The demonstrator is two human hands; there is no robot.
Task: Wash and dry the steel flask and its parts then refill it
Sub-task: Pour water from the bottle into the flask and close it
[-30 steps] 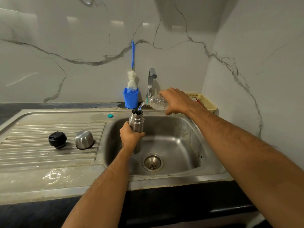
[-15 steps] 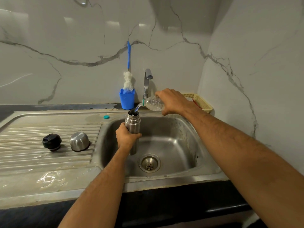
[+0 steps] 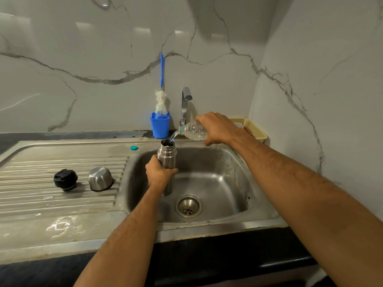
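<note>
We held the flask [image 3: 166, 160] upright over the sink [image 3: 223, 175], left hand [image 3: 159, 172] wrapped round its body to steady it, while our right hand [image 3: 217, 128] clasped the tilted bottle [image 3: 193, 131], pouring water into its mouth so spills drained away.

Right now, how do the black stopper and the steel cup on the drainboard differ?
Colour and finish: the black stopper is matte and dark; the steel cup is shiny bare metal.
Shape: the stopper is low, with a ridged, stepped top; the cup is a smooth dome.
Pose: the stopper sits roughly level; the cup lies mouth down and tilted.
Both rest side by side on the ribbed drainboard, apart, neither hand touching them.
</note>
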